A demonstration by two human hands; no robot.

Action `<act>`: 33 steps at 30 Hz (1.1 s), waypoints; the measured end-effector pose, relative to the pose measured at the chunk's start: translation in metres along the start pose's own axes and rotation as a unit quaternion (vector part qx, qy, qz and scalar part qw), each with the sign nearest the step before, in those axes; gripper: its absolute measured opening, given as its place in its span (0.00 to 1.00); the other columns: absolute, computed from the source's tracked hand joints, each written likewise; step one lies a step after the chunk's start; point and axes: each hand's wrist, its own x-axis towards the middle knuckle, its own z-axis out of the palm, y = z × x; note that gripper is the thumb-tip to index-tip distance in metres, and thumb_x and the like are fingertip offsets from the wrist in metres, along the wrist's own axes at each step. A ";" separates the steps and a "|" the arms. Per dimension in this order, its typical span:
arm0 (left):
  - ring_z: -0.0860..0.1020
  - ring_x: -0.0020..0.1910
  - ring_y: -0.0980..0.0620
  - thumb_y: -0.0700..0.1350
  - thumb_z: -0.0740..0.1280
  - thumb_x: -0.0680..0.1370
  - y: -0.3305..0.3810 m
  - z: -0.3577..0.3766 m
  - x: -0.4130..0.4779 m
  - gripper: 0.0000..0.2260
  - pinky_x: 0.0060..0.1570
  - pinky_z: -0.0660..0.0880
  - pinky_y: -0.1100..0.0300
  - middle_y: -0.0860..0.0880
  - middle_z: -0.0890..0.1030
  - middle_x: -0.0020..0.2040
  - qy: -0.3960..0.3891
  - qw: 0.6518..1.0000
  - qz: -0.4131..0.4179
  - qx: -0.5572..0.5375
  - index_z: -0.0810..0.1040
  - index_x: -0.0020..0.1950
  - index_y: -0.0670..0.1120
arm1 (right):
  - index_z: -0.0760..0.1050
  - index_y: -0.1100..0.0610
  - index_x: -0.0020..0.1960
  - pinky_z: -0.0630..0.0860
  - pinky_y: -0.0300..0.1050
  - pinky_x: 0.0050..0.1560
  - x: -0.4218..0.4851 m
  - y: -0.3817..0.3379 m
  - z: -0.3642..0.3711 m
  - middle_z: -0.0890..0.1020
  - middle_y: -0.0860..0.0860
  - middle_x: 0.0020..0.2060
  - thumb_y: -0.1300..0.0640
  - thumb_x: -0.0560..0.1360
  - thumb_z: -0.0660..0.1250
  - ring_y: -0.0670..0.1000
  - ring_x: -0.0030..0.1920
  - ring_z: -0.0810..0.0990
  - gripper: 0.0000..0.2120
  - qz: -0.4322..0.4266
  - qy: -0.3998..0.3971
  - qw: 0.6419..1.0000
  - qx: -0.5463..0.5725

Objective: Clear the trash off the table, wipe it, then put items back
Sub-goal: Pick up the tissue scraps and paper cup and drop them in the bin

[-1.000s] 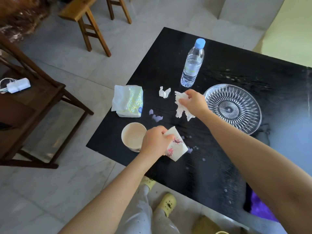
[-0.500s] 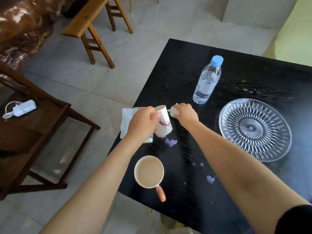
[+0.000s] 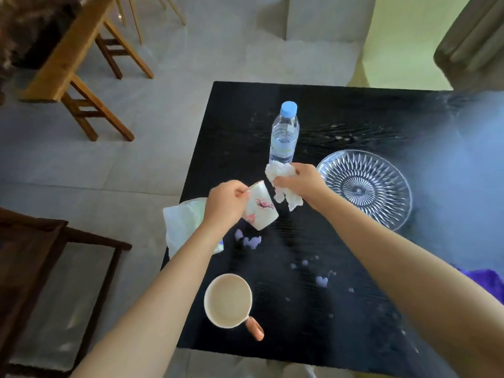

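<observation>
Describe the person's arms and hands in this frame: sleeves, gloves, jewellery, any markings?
Both arms are bare. The left forearm and right forearm show no sleeve up to the frame edge. The left hand and right hand wear no gloves. No watch, bracelet or ring is visible, and no markings or bandages show.

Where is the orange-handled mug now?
In the head view, the mug stands at the near left edge of the table, closer to the person than the left hand holding the paper cup.
</observation>
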 end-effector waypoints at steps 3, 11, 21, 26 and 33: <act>0.82 0.44 0.46 0.43 0.66 0.75 0.037 0.015 -0.002 0.06 0.48 0.80 0.49 0.48 0.83 0.44 -0.018 0.998 0.054 -0.014 0.81 0.49 0.46 | 0.72 0.55 0.32 0.67 0.38 0.28 -0.028 -0.003 -0.033 0.74 0.46 0.27 0.56 0.68 0.68 0.46 0.29 0.72 0.08 0.000 0.018 0.999 -0.044; 0.83 0.40 0.48 0.44 0.68 0.75 0.130 0.073 -0.040 0.06 0.47 0.80 0.49 0.48 0.84 0.42 -0.105 0.971 0.214 -0.029 0.83 0.48 0.45 | 0.77 0.60 0.48 0.73 0.50 0.46 -0.123 0.025 -0.147 0.81 0.54 0.42 0.51 0.74 0.63 0.52 0.43 0.78 0.13 0.019 0.037 0.995 0.090; 0.83 0.45 0.45 0.43 0.70 0.73 0.221 0.191 -0.162 0.08 0.49 0.79 0.51 0.45 0.85 0.46 -0.208 0.913 0.350 -0.010 0.84 0.50 0.44 | 0.73 0.60 0.57 0.78 0.49 0.47 -0.286 0.104 -0.245 0.80 0.54 0.46 0.67 0.72 0.68 0.50 0.45 0.79 0.15 0.035 0.169 0.977 0.126; 0.79 0.41 0.55 0.41 0.68 0.74 0.216 0.264 -0.240 0.07 0.48 0.79 0.60 0.49 0.82 0.48 -0.250 0.899 0.357 -0.042 0.83 0.51 0.47 | 0.74 0.58 0.58 0.78 0.53 0.55 -0.356 0.182 -0.268 0.82 0.58 0.52 0.64 0.70 0.69 0.56 0.51 0.81 0.17 0.099 0.259 0.953 0.121; 0.79 0.48 0.51 0.43 0.64 0.77 0.173 0.361 -0.300 0.10 0.54 0.77 0.54 0.46 0.80 0.55 -0.285 0.888 0.360 0.024 0.79 0.57 0.45 | 0.73 0.54 0.56 0.79 0.53 0.57 -0.431 0.311 -0.263 0.81 0.54 0.52 0.59 0.70 0.69 0.54 0.53 0.81 0.15 0.212 0.327 0.903 0.179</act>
